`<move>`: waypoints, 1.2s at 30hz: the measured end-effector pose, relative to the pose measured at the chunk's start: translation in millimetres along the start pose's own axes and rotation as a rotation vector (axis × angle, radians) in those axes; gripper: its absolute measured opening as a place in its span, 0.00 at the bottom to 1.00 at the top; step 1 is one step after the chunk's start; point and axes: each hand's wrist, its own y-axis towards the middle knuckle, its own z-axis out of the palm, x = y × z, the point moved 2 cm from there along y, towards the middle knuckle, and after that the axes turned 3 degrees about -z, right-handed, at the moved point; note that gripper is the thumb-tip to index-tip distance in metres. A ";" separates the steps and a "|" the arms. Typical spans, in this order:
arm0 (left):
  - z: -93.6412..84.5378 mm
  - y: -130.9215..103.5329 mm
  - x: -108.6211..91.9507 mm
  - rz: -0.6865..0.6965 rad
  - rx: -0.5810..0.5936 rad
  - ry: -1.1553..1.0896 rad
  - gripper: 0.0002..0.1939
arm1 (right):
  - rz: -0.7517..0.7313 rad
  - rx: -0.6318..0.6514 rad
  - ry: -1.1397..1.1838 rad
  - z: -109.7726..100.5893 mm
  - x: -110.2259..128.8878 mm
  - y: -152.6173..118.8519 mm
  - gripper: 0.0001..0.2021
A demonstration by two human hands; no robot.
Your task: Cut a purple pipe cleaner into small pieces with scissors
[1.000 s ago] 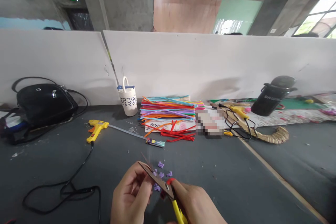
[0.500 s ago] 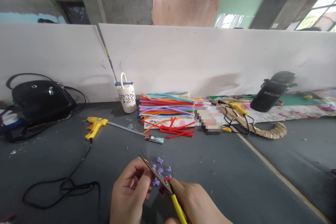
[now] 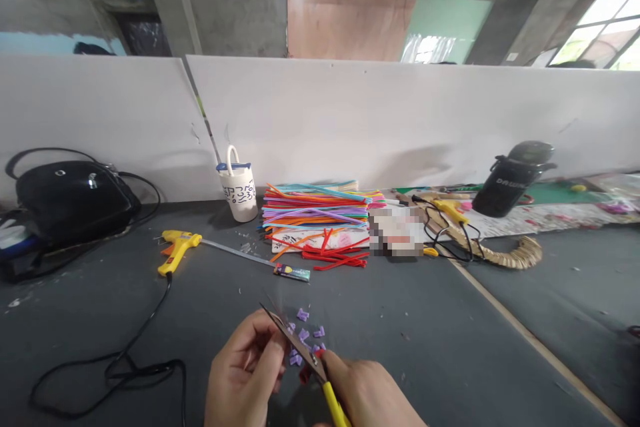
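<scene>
Two hands (image 3: 245,373) (image 3: 369,388), one scissors (image 3: 314,359), five-plus purple bits (image 3: 303,315).

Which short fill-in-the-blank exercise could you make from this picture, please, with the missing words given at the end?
1. The right grip holds a pair of ____.
2. The small pieces near the left grip are ____ in colour.
3. The black bottle is to the ____ of the white cup.
4. The glue gun nearest the black bag has a ____ body.

Missing words: scissors; purple; right; yellow.

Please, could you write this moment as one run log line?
Right hand: holds open scissors | Left hand: beside blades, contents unclear | Purple pieces: on table
</scene>
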 end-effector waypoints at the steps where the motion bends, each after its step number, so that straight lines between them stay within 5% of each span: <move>1: 1.0 -0.3 -1.0 0.001 -0.007 0.005 0.07 | 0.030 0.020 -0.010 -0.5 1.2 0.4 0.17; 9: 2.3 6.8 3.2 -0.025 -0.005 -0.056 0.10 | 0.178 0.058 0.070 -2.9 7.0 1.1 0.11; 16: 2.8 17.1 14.7 -0.257 0.181 -0.241 0.12 | -0.072 -0.162 0.489 -14.4 -7.3 6.6 0.16; 20: 11.5 13.0 24.7 -0.353 0.313 -0.158 0.14 | -0.009 -0.270 0.775 -19.3 -11.0 9.6 0.09; 24: 19.0 6.0 29.2 -0.388 0.382 -0.096 0.17 | 0.026 -0.252 0.710 -19.9 -8.9 8.5 0.02; 29: 20.0 1.8 21.6 -0.352 0.333 -0.121 0.16 | 0.033 -0.291 0.807 -21.0 -8.2 5.7 0.04; 36: 20.3 -2.6 20.8 -0.081 0.260 -0.108 0.11 | 0.064 -0.282 1.103 -7.2 -6.0 11.9 0.11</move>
